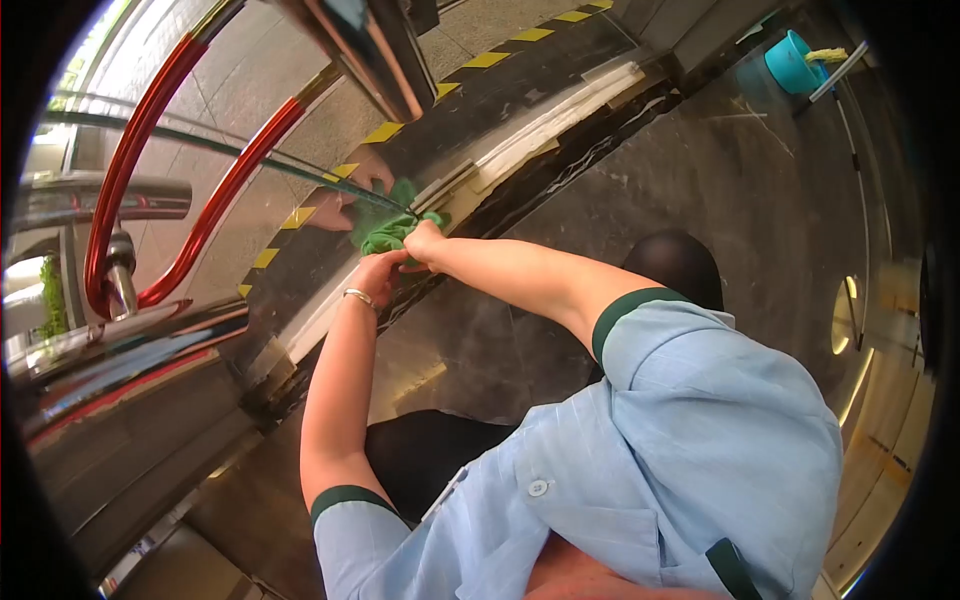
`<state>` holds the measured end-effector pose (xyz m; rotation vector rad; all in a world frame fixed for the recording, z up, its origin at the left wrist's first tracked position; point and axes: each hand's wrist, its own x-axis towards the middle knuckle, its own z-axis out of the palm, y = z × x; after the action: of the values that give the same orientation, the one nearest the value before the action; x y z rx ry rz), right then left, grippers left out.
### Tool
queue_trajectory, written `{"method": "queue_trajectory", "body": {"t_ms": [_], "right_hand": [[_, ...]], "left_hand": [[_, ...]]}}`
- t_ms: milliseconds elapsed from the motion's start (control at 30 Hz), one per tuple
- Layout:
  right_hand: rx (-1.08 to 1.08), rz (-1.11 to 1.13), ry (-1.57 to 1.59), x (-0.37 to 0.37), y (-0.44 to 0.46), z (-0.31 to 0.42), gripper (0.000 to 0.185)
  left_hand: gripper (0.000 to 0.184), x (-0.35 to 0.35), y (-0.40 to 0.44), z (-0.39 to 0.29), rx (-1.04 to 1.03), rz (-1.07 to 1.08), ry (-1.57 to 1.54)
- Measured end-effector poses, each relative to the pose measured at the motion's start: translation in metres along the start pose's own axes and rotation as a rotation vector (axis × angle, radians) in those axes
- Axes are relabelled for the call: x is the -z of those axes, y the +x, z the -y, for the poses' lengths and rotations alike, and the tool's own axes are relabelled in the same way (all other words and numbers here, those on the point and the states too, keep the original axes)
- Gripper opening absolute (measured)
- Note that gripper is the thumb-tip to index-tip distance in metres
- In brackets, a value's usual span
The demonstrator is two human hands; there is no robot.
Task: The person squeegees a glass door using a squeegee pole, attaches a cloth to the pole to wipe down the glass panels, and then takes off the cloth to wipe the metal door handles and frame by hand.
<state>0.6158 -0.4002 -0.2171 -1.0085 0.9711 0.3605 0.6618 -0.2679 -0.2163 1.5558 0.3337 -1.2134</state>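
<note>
A crumpled green cloth (385, 238) is bunched low against the edge of a glass door panel (310, 172), close to the floor track. My right hand (425, 245) is closed on the cloth's right side, beside the vertical edge of the glass. Just below and to the left, my left hand (380, 276), with a bracelet at the wrist, grips the cloth's lower part. Some fingertips of both hands are hidden in the folds. The glass mirrors the cloth and the hands. Both arms reach forward from a light blue sleeve pair with dark green cuffs.
Red curved door handles (150, 150) with metal ends stand at the left. A pale worn threshold strip (560, 118) runs diagonally along the doorway, beside yellow-and-black floor tape (487, 60). A teal bucket (790, 65) with a yellow cloth sits on the dark floor at upper right.
</note>
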Motion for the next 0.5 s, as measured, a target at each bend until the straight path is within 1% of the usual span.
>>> {"method": "queue_trajectory", "body": {"t_ms": [67,100,133,167,200,233,267,333,367,400,433,500], "right_hand": [[0.024,-0.017,0.022,0.001,0.025,-0.005,0.026],[0.059,-0.071,-0.098,0.010,-0.002,0.015,0.022],[0.108,-0.140,-0.206,0.013,0.012,0.014,0.021],[0.285,-0.311,-0.380,0.013,0.068,-0.006,0.022],[0.184,-0.296,-0.242,0.029,0.045,0.022,0.022],[0.189,-0.338,-0.341,0.051,0.019,0.049,0.022],[0.194,-0.325,0.084,0.069,0.058,0.046,0.021],[0.212,-0.372,0.051,0.120,0.092,0.060,0.019],[0.204,-0.489,0.173,0.137,0.078,0.074,0.020],[0.203,-0.580,0.209,0.160,0.108,0.070,0.020],[0.192,-0.648,0.280,0.167,0.090,0.080,0.020],[0.185,-0.582,0.536,0.167,0.051,0.101,0.022]], "left_hand": [[0.020,-0.020,-0.025,-0.021,0.011,-0.101,0.019],[0.027,-0.039,-0.046,-0.036,-0.003,-0.151,0.064],[0.029,-0.046,-0.053,-0.044,-0.020,-0.187,0.129],[0.030,-0.050,-0.056,-0.050,-0.033,-0.220,0.194],[0.032,-0.051,-0.056,-0.054,-0.047,-0.252,0.261],[0.038,-0.040,-0.050,-0.054,-0.131,-0.215,0.242],[0.039,-0.035,-0.049,-0.060,-0.192,-0.232,0.160],[0.041,-0.046,-0.072,-0.075,-0.181,-0.193,0.070],[0.041,-0.049,-0.083,-0.080,-0.211,-0.225,0.130],[0.041,-0.051,-0.095,-0.082,-0.239,-0.256,0.193],[0.042,-0.052,-0.102,-0.082,-0.267,-0.287,0.256],[0.042,-0.039,-0.109,-0.081,-0.310,-0.265,0.160]]}}
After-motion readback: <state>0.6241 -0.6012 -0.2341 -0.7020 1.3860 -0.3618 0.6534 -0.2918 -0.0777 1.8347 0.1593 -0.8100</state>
